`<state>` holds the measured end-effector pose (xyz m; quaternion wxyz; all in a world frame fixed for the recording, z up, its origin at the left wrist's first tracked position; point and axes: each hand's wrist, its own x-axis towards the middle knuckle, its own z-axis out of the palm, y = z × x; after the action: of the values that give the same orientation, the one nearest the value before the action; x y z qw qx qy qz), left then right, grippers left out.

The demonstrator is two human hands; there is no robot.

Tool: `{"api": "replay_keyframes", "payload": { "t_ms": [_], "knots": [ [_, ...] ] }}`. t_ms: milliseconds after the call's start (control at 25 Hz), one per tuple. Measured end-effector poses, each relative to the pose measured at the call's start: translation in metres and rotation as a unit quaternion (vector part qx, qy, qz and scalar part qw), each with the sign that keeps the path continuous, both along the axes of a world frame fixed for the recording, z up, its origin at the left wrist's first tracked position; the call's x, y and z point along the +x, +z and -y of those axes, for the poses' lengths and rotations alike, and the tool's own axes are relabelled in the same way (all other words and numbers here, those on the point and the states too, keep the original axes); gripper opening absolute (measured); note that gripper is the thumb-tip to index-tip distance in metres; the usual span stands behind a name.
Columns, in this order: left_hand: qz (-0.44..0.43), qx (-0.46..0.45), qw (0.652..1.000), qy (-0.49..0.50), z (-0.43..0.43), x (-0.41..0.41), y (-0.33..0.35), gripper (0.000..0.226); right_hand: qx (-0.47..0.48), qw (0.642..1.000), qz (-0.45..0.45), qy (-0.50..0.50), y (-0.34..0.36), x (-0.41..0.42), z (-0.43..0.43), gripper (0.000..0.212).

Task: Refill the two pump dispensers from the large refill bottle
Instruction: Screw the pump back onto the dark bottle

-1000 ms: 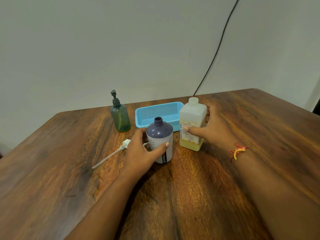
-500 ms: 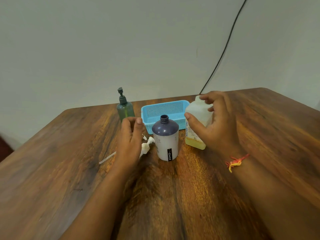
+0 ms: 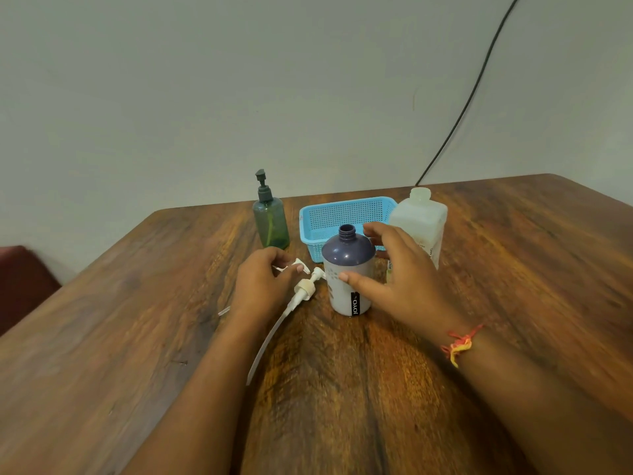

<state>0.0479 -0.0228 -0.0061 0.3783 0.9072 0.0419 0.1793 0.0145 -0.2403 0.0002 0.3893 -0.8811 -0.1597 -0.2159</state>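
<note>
1. The refill bottle (image 3: 423, 221) stands at the back right of the wooden table (image 3: 513, 269), just beside the blue basket (image 3: 342, 214). The right hand (image 3: 400, 279), which gripped it half a second ago, has let go.
2. The capless purple JOYO dispenser (image 3: 347, 255) stands upright at centre. The right hand now spreads around it, thumb tip on its front, fingers not closed.
3. The green pump dispenser (image 3: 270, 221) is unchanged at the back left.
4. The left hand (image 3: 263, 282) now pinches the spout of the white pump (image 3: 304, 289), whose tube has swung toward the viewer.
</note>
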Motion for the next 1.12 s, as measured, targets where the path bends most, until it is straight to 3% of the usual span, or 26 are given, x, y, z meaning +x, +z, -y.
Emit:
{"api": "replay_keyframes", "payload": {
  "t_ms": [160, 320, 480, 640, 800, 880, 1000, 1120],
  "knots": [
    [0.017, -0.017, 0.998, 0.059, -0.015, 0.007, -0.002, 0.018, 0.012, 1.0, 0.006, -0.002, -0.007, 0.0, -0.008, 0.072],
    [-0.043, -0.031, 0.998, -0.018, -0.015, 0.006, -0.007, 0.018, 0.058, 0.998, -0.018, 0.007, -0.011, 0.0, -0.012, 0.07],
    [-0.055, 0.004, 0.997, -0.058, -0.009, 0.006, -0.01, 0.021, 0.081, 0.996, -0.03, 0.023, -0.012, 0.0, -0.012, 0.068],
    [0.01, 0.06, 0.997, 0.037, -0.017, 0.02, -0.018, 0.021, 0.083, 0.996, -0.026, 0.026, -0.016, 0.003, -0.012, 0.07],
    [-0.07, 0.108, 0.992, 0.007, -0.029, 0.026, -0.026, 0.036, 0.081, 0.996, -0.019, 0.027, -0.019, 0.007, -0.011, 0.072],
    [-0.07, 0.097, 0.993, -0.002, -0.027, 0.024, -0.028, 0.039, 0.083, 0.996, -0.021, 0.03, -0.019, 0.007, -0.011, 0.072],
    [0.015, 0.009, 0.999, 0.044, -0.018, 0.014, -0.015, 0.032, 0.084, 0.996, -0.011, 0.029, -0.02, 0.005, -0.011, 0.071],
    [0.195, -0.144, 0.97, 0.031, -0.007, -0.006, 0.017, 0.025, 0.075, 0.997, -0.003, 0.031, -0.017, 0.002, -0.01, 0.069]
  ]
}}
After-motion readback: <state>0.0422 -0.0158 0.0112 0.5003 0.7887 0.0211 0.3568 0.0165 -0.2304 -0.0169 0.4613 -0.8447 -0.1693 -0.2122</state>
